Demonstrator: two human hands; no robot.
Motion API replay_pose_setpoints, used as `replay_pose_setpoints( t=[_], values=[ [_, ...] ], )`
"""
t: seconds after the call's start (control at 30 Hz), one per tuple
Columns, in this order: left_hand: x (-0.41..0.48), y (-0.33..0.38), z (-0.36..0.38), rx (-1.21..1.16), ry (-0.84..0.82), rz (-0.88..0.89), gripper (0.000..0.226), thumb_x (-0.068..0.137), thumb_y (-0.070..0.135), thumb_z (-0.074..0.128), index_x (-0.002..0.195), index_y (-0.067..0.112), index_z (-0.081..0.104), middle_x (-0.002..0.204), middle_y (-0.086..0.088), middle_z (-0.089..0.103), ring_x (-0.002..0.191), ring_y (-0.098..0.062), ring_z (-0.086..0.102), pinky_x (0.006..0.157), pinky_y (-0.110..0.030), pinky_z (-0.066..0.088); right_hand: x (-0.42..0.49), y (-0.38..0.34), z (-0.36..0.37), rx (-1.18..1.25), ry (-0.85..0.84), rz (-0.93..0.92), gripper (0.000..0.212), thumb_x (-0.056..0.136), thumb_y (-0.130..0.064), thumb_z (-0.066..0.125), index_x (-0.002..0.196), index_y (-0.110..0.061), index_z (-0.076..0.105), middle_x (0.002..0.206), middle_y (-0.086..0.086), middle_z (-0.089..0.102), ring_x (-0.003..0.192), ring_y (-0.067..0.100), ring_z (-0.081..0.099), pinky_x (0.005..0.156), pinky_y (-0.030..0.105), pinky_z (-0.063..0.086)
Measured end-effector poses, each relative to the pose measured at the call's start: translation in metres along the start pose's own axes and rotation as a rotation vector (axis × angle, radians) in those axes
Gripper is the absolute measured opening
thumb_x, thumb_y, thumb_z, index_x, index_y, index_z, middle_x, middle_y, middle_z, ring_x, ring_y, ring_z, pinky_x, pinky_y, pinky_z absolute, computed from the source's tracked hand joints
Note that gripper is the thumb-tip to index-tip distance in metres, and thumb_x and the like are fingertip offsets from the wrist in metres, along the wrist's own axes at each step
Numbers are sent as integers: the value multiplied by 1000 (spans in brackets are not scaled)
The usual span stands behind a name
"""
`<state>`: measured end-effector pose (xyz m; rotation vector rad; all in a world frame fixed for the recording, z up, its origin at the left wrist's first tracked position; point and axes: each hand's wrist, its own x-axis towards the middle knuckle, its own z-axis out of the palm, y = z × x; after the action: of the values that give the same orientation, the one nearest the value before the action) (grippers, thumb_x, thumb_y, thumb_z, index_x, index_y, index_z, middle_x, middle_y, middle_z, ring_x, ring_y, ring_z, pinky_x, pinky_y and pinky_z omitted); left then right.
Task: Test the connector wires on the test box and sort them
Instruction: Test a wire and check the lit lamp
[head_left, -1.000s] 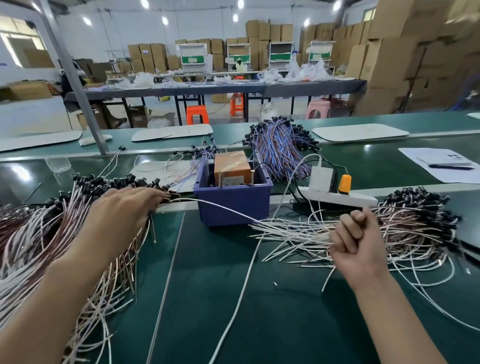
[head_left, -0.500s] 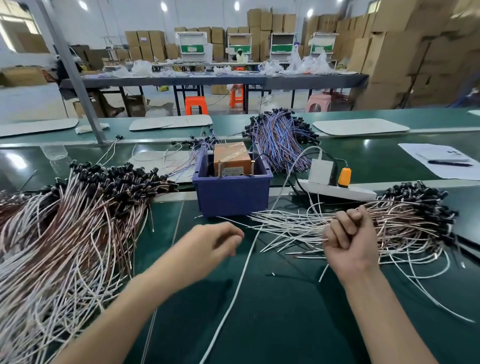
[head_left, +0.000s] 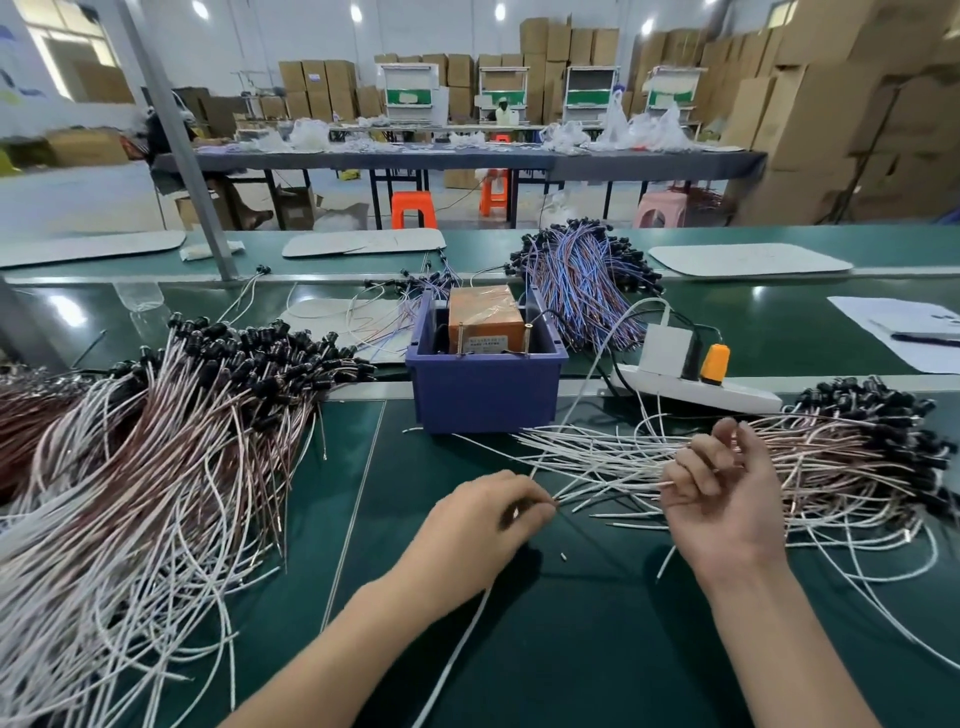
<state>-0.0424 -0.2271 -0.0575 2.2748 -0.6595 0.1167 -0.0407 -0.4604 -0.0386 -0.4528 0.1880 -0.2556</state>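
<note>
The orange test box (head_left: 485, 317) sits inside a blue bin (head_left: 483, 395) at the middle of the green bench. A large heap of white and brown connector wires (head_left: 156, 457) with black plugs fills the left side. A smaller fan of the same wires (head_left: 831, 457) lies to the right, bare ends pointing left. My left hand (head_left: 488, 514) pinches the tips of a few wires from the right fan, in front of the bin. My right hand (head_left: 722, 488) hovers palm up over that fan, its fingers loosely curled around some wire strands.
A white power strip (head_left: 727, 392) with a white adapter and an orange plug lies right of the bin. A bundle of blue and purple wires (head_left: 587, 280) lies behind it. Papers (head_left: 904, 327) sit far right. A grey post (head_left: 176, 140) rises at back left.
My left hand left the left heap, crossed to the middle and took hold of wire tips from the right fan. My right hand loosened from a fist and turned palm up.
</note>
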Motion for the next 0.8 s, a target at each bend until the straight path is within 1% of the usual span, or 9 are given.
replay_pose_setpoints(
  t=[0.13,0.23,0.33,0.4,0.47,0.5,0.57,0.67,0.8],
  values=[
    [2,-12,-14,-384,165,-119,12,97,33,64,89,30,73,77,8,69,67,-1,58,64,-16,46,1,-2,-2,20,50,-32,17,96,-34,59,94,-20,67,85,-7,68,71,9,66,72,25,57],
    [6,-21,-28,-578,368,-206,14,91,35,65,83,28,73,71,1,68,63,-5,59,56,-17,47,2,-6,0,-105,62,-96,16,98,-32,54,104,-21,64,91,-4,70,88,17,70,89,33,55],
    [9,-32,-48,-799,610,-312,17,83,36,62,78,24,73,76,2,71,70,-9,66,53,-23,52,-5,1,8,-726,146,-362,20,102,-23,47,103,-24,67,86,-9,72,89,13,67,83,26,49],
    [10,-42,-59,-938,714,-352,16,85,31,60,81,20,71,83,-1,74,71,-12,69,52,-25,53,-12,14,20,-1104,28,-508,24,102,-18,47,99,-28,68,82,-13,71,80,6,64,71,17,47],
    [10,-49,-66,-1042,767,-415,19,92,24,53,83,14,66,85,-6,76,68,-15,70,51,-26,54,-14,34,41,-1343,-209,-432,22,102,-21,49,99,-30,69,79,-15,70,67,9,62,58,18,47],
    [9,-51,-68,-1086,780,-460,20,95,22,50,81,13,62,81,-7,75,62,-16,69,49,-25,53,-13,47,52,-1481,-301,-394,21,102,-25,50,100,-30,71,78,-14,71,67,12,63,59,24,48],
    [8,-56,-68,-1138,784,-540,21,96,23,49,76,17,54,65,-2,68,49,-13,60,44,-22,48,-8,74,71,-1750,-410,-377,23,101,-30,51,104,-26,74,85,-10,74,72,12,65,66,29,47],
    [8,-58,-68,-1123,742,-588,23,97,25,49,75,23,46,53,7,48,40,-9,40,37,-20,33,-2,121,90,-2035,-500,-211,30,101,-37,49,111,-21,72,105,8,74,94,30,67,77,34,49],
    [7,-60,-64,-852,807,-555,26,102,28,49,79,17,52,60,5,52,45,-8,47,40,-21,38,1,171,98,-2164,-592,-17,43,98,-50,56,128,-20,64,127,9,65,113,34,62,93,42,51]
  ],
)
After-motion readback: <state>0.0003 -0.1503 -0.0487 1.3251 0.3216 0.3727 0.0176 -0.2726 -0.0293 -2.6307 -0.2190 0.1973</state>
